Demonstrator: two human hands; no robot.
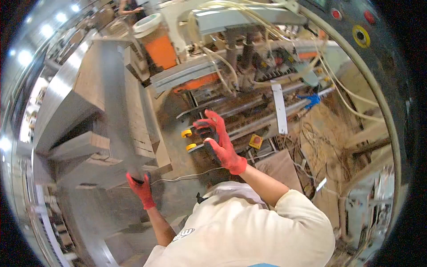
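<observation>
My left hand (141, 192), in a red glove with a black palm, grips the near end of a long grey board (116, 93). The board is smeared by motion and stretches away over stacks of panels (89, 95). Thumb and fingers sit on either side of its end. My right hand (221, 144), gloved the same way, is raised in front of my chest. Its fingers are curved and stand apart from the thumb, with nothing between them. Beyond it is a machine with metal rails (249, 127) and yellow end wheels (191, 147).
An orange bin with a white rim (160, 46) stands behind the stacks. Pale hoses (338, 82) hang over the machine. A white strip (279, 109) and a blue glove (310, 101) lie on its rails. A red-and-yellow button box (255, 141) sits nearby. Another person (130, 9) stands far back.
</observation>
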